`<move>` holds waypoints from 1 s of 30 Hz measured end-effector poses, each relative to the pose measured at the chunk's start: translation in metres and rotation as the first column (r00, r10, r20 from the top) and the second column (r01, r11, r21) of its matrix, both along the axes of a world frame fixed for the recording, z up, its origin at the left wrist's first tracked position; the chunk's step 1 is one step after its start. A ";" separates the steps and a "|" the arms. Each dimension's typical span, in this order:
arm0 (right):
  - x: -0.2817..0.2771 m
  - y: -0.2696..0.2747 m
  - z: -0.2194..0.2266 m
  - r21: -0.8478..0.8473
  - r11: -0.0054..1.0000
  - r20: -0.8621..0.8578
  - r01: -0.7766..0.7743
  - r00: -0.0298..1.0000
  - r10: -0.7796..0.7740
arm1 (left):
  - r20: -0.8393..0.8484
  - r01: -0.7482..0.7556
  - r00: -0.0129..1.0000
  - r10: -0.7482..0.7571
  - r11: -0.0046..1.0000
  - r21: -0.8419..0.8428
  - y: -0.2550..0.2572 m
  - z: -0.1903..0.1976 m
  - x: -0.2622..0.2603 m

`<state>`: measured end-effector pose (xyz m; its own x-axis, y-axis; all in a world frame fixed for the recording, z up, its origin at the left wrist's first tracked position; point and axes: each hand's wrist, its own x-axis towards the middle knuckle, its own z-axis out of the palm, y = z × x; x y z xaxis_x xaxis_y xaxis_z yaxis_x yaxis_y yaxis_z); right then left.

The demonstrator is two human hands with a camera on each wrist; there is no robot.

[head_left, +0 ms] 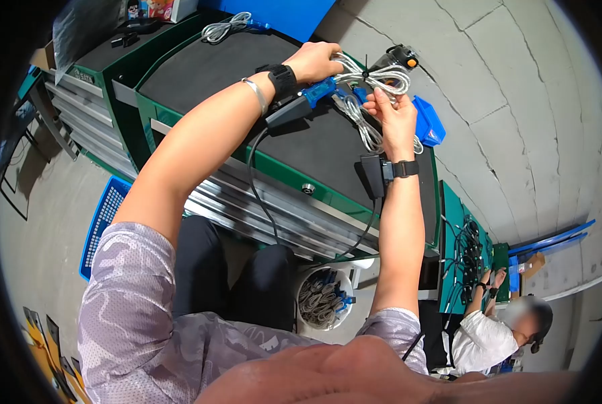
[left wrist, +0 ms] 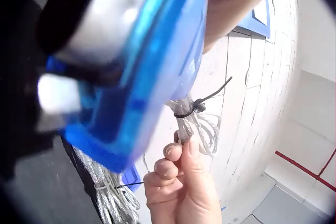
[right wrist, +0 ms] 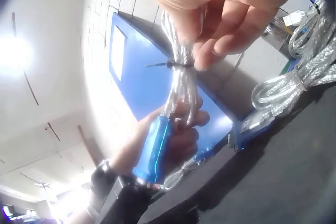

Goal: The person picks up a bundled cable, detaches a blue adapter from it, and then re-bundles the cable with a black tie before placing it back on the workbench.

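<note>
A coiled silver cable bundle with a translucent blue connector is held above the dark mat. My left hand grips its connector end. From the other side, my right hand pinches the loops between thumb and fingers. A black cable tie circles the bundle's middle, its tail sticking out. Large in the left wrist view, the blue connector hides much of the left hand. Another silver cable bundle lies on the mat beneath the hands.
The black mat covers a green drawer cabinet. A blue bin and a dark bottle with an orange part stand at its far edge. Another cable lies at the back left. Below is a bucket of cables; a person sits right.
</note>
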<state>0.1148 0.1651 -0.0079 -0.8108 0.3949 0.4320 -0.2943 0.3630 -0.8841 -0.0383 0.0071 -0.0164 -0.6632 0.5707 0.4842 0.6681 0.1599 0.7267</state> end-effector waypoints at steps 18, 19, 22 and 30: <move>0.001 0.009 0.006 0.010 1.000 -0.067 0.013 0.998 -0.012 | -0.176 0.069 0.982 -0.061 0.997 0.039 -0.002 0.003 -0.006; -0.002 0.012 0.002 0.134 0.986 -0.055 0.097 0.994 -0.090 | -0.165 0.089 0.983 -0.085 0.996 0.017 -0.003 0.006 -0.002; -0.006 0.021 -0.006 0.309 0.926 -0.195 0.217 0.967 -0.162 | -0.201 0.125 0.971 -0.125 0.992 -0.016 -0.004 0.007 0.008; 0.005 0.017 0.008 -0.083 0.996 0.033 0.036 0.999 -0.034 | -0.172 0.341 0.919 -0.356 0.934 -0.110 0.001 0.004 0.011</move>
